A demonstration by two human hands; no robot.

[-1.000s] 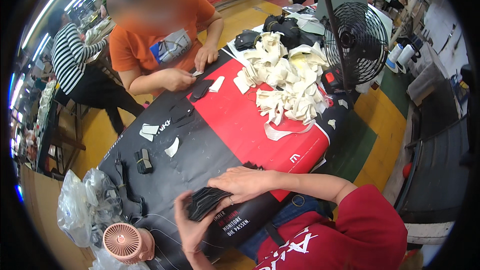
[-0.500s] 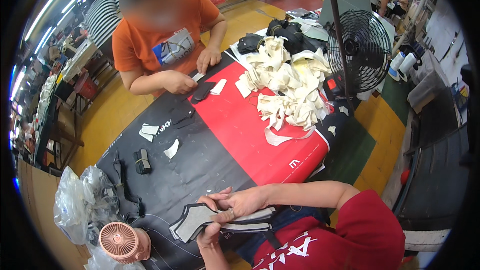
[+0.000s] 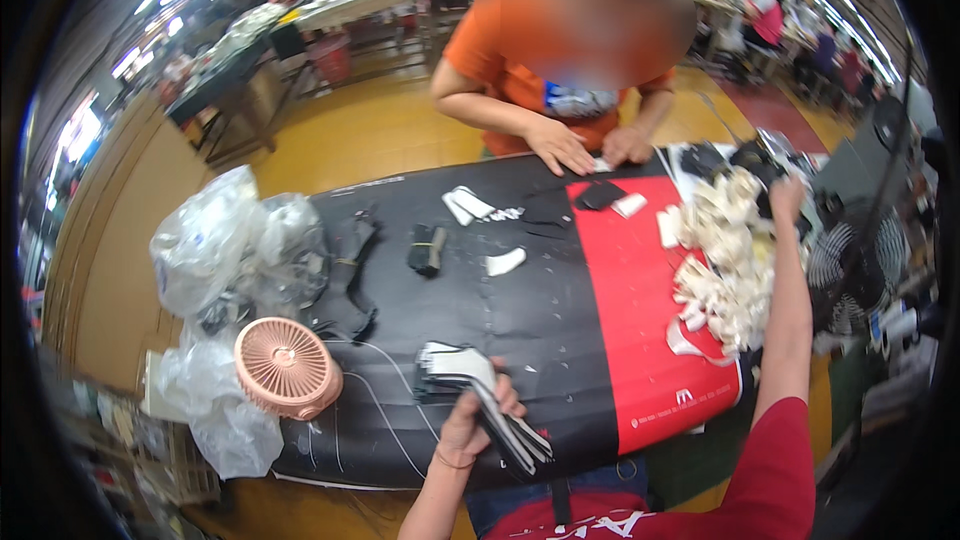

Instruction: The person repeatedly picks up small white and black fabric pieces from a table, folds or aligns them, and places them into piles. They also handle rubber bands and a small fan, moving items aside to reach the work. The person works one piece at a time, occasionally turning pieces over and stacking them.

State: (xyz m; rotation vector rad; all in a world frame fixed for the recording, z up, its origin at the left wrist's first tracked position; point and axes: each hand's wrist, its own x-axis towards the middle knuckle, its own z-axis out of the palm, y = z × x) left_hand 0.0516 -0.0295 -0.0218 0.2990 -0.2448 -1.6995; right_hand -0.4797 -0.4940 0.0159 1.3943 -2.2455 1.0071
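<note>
Near the table's front edge my left hand is closed around a stack of cut fabric pieces, pale grey-white on top with black layers beneath. The stack bends over my fingers and hangs down to the right. My right arm stretches far out to the right. There my right hand is at the black fabric bundles, behind a heap of cream fabric strips. Its fingers are blurred, so I cannot make out whether it grips anything.
A co-worker in an orange shirt handles a small pale piece across the black-and-red table mat. To the left are a pink fan and clear plastic bags. A banded dark bundle lies mid-table; a black fan stands right.
My right hand has left the fabric stack and reached out to the far right. The stack stays in my left hand alone. The view has swung to the left.
</note>
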